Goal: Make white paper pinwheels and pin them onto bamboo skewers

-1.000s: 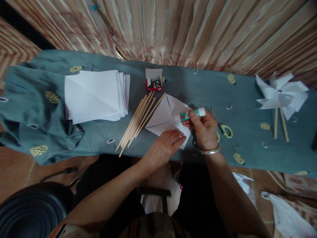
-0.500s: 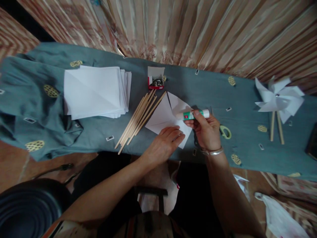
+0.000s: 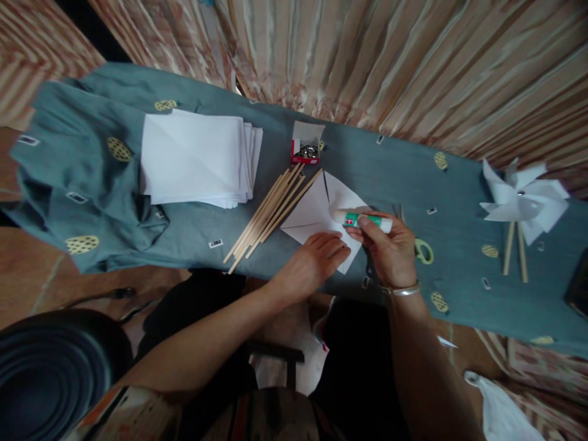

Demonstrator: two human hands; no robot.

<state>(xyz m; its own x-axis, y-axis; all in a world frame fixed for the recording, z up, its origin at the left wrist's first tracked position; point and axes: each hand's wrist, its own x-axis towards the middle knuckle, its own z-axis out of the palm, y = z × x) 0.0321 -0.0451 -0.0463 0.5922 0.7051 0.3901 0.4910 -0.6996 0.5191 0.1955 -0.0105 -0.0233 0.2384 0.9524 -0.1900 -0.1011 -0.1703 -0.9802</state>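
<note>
The person's right hand pinches a glue stick between thumb and fingers, its tip over the middle of a slit paper square; whether the tip touches cannot be told. The left hand lies on the paper's near side, fingers together and loosely bent; whether it pinches an edge cannot be told. The paper's lowest corner points toward the front edge of the tablecloth, near it. On the left, wooden sticks lie close along the paper, limiting room there, with a paper stack beyond. A red-fronted box stands just past the sticks' far ends. Green-handled scissors lie just right of the right hand; from them, bare cloth stretches to a paper pinwheel.
</note>
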